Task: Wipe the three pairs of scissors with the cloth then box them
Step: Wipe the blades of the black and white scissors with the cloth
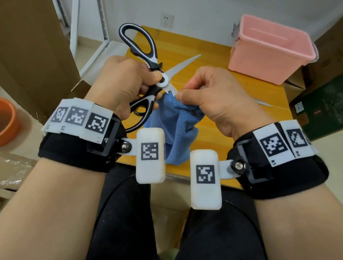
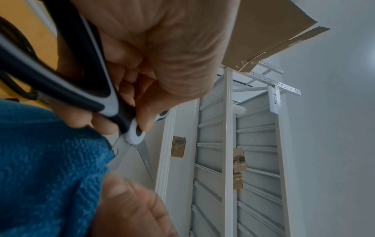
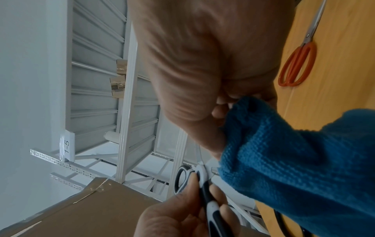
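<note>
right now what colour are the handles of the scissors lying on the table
Orange handles, lying flat on the yellow wooden table; clearest in the right wrist view.

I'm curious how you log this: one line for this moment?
step: wiping | left hand: grips black-and-white scissors | right hand: pinches blue cloth over blade | pink box: open

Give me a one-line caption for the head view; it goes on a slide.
Left hand holds open scissors while right hand wipes one blade with a blue cloth.
</note>
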Demonstrator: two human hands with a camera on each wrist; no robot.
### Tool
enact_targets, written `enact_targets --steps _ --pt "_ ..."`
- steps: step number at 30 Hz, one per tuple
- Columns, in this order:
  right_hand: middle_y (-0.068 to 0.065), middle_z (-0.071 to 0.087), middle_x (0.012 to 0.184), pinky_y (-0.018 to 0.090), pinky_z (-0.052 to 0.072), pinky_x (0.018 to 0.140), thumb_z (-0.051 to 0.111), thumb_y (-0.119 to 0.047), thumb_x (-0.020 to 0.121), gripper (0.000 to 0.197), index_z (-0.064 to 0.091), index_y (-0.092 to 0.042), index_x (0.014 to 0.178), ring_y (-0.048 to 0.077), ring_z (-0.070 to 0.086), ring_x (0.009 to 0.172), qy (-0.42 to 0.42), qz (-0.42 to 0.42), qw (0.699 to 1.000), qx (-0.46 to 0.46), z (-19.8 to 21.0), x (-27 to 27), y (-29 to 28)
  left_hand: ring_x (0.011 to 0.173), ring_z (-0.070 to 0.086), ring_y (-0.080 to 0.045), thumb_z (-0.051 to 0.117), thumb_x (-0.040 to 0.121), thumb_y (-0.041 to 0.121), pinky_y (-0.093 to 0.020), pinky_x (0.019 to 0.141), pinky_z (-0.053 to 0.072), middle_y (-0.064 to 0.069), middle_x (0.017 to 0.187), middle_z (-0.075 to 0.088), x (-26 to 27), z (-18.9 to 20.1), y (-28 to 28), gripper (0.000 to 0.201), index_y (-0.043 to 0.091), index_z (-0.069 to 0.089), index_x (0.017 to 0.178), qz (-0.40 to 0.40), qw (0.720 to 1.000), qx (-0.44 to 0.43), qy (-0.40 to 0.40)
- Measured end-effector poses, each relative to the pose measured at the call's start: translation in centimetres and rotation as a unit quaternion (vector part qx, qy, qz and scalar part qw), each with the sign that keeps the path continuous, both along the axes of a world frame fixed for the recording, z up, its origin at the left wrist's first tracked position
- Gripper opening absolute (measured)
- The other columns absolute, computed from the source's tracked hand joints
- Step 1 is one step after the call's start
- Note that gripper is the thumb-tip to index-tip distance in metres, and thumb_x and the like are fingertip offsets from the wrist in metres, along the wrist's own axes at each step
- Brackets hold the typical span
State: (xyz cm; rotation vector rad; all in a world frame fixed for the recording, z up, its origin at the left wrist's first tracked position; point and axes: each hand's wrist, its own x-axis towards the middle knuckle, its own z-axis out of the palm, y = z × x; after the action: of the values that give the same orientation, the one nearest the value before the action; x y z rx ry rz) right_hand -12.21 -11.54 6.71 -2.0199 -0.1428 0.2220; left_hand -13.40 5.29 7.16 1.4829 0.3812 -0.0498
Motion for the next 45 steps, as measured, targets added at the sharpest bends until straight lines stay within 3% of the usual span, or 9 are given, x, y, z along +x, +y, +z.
enact_targets --steps 8,14,20,23,26,31,35,40,45 --pt "-0.002 0.058 0.063 0.030 0.048 0.058 0.076 -0.005 0.083 0.027 0.057 -0.019 0.069 0.010 0.055 0.057 0.011 0.010 1.000 0.002 -0.1 -0.3 -0.2 0.051 0.062 -0.029 0.067 0.085 -0.004 -0.046 0.058 0.057 -0.025 0.074 0.056 -0.1 -0.2 0.4 0.024 -0.009 0.062 0.108 0.000 1.000 -0.005 0.012" --pt "0.008 0.065 0.075 0.034 0.051 0.062 0.078 -0.006 0.082 0.026 0.058 -0.019 0.071 0.018 0.060 0.067 0.020 0.024 0.999 -0.009 -0.4 -0.3 -0.6 0.053 0.062 -0.028 0.065 0.086 -0.004 -0.046 0.059 0.058 -0.026 0.088 0.054 0.1 -0.7 0.6 0.028 -0.013 0.061 0.112 -0.008 0.999 -0.002 0.031" --pt "0.003 0.068 0.075 0.031 0.051 0.061 0.079 -0.013 0.082 0.024 0.061 -0.022 0.069 0.015 0.062 0.069 0.035 0.024 0.999 0.001 0.2 0.1 -1.1 0.057 0.063 -0.027 0.065 0.088 -0.001 -0.036 0.054 0.055 -0.023 0.079 0.058 0.5 -0.7 0.7 0.008 -0.005 0.061 0.094 -0.019 0.999 -0.009 0.039" --pt "-0.006 0.068 0.068 0.024 0.049 0.054 0.076 -0.013 0.086 0.022 0.062 -0.020 0.071 0.009 0.064 0.062 0.044 -0.028 0.997 0.051 0.5 0.3 -1.8 0.060 0.063 -0.027 0.064 0.088 0.000 -0.035 0.055 0.053 -0.019 0.074 0.062 0.9 -0.6 1.2 0.006 0.001 0.061 0.083 -0.018 0.999 -0.013 0.029" --pt "-0.002 0.067 0.072 0.027 0.051 0.055 0.075 -0.014 0.088 0.019 0.062 -0.019 0.075 0.012 0.065 0.066 0.029 -0.081 0.994 0.069 0.6 0.5 -2.4 0.058 0.063 -0.024 0.063 0.089 0.001 -0.035 0.057 0.053 -0.018 0.078 0.065 0.8 -0.5 1.2 0.003 0.001 0.062 0.086 -0.025 0.999 -0.015 0.024" --pt "0.006 0.070 0.076 0.033 0.056 0.068 0.075 -0.011 0.087 0.018 0.062 -0.020 0.077 0.016 0.067 0.071 -0.019 0.013 0.999 0.029 1.8 0.9 -0.9 0.057 0.061 -0.027 0.065 0.089 0.003 -0.038 0.058 0.054 -0.017 0.064 0.062 1.0 -0.1 0.5 0.017 0.003 0.061 0.072 -0.048 0.999 0.019 0.016" --pt "0.006 0.068 0.073 0.033 0.055 0.066 0.075 -0.012 0.085 0.019 0.061 -0.022 0.078 0.017 0.064 0.066 -0.059 0.026 0.997 -0.043 1.3 1.1 0.3 0.053 0.062 -0.028 0.067 0.087 0.001 -0.039 0.056 0.056 -0.025 0.077 0.058 0.9 0.4 -0.3 0.011 0.000 0.061 0.077 -0.051 0.997 0.053 0.001" --pt "-0.001 0.058 0.065 0.029 0.046 0.057 0.074 -0.013 0.086 0.023 0.057 -0.024 0.076 0.012 0.055 0.058 -0.028 0.011 0.998 -0.050 0.1 0.8 0.0 0.051 0.063 -0.024 0.067 0.087 0.000 -0.039 0.056 0.058 -0.017 0.065 0.059 0.8 0.5 0.1 0.016 0.002 0.060 0.072 -0.027 0.998 0.047 0.005" --pt "-0.004 0.053 0.063 0.029 0.042 0.056 0.076 -0.015 0.085 0.023 0.057 -0.023 0.077 0.012 0.049 0.056 -0.005 0.020 0.999 -0.044 -0.2 0.5 -0.5 0.055 0.064 -0.027 0.067 0.086 -0.003 -0.043 0.059 0.057 -0.023 0.080 0.057 0.6 0.5 0.5 0.007 -0.001 0.062 0.081 -0.017 0.999 0.032 0.014"
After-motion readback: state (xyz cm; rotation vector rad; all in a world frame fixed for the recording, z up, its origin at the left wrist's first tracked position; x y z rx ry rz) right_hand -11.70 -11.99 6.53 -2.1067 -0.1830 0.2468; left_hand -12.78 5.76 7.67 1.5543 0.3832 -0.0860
